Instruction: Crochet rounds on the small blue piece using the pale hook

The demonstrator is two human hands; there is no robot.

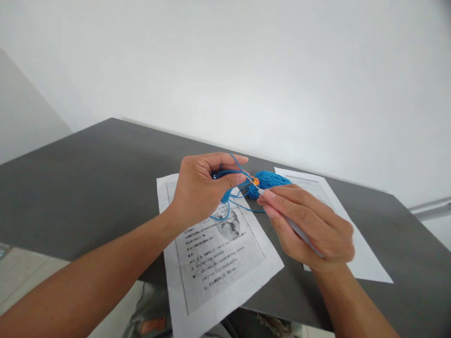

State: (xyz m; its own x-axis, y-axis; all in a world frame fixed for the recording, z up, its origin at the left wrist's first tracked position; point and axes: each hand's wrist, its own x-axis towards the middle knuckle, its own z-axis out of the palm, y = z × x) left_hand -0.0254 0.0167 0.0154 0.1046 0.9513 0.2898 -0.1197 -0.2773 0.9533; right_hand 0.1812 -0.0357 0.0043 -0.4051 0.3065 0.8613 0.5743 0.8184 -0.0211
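My left hand (pixel 202 185) pinches a small piece of blue crochet work (pixel 226 194), with a strand of blue yarn running over the raised index finger. Most of the piece is hidden behind the fingers and thumb. In my right hand (pixel 306 220) is a crochet hook (pixel 296 229) with a grey handle, held like a pen. Its thin metal shaft reaches left to the work at my left thumb tip. A small orange stitch marker (pixel 256 181) shows close to the shaft. Just behind lies a skein of blue yarn (pixel 273 180), loose strands trailing from it.
A printed sheet with text and a picture (pixel 225 281) lies under my left hand and overhangs the table's front edge. Another white sheet (pixel 362 253) is under my right hand. The dark grey table (pixel 105 188) meets a white wall (pixel 225 70) at the back.
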